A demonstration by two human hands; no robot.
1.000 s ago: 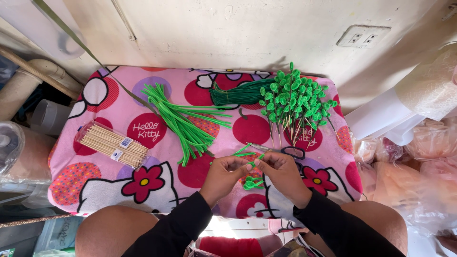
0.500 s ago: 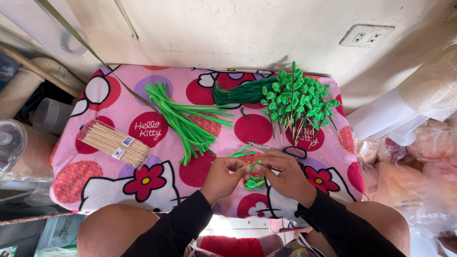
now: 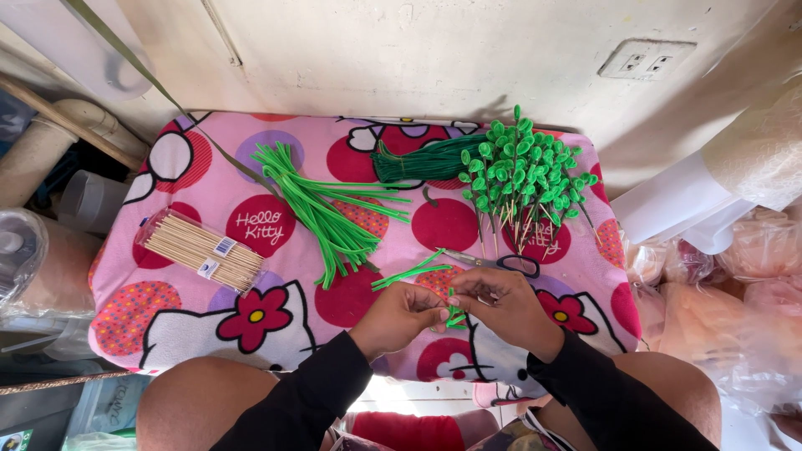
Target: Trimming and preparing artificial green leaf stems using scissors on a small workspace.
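Green strip [image 3: 454,316] mostly hidden between left hand [image 3: 399,316] and right hand [image 3: 504,302].

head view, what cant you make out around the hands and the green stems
- Green stem piece: mostly covered by the left hand and right hand; its shape is unclear.
- Scissors: lower handle is hidden behind the right hand.
- Stick pack: its label is too small to make out.
- Stick ends of the leaf picks: tangled together, count unclear.
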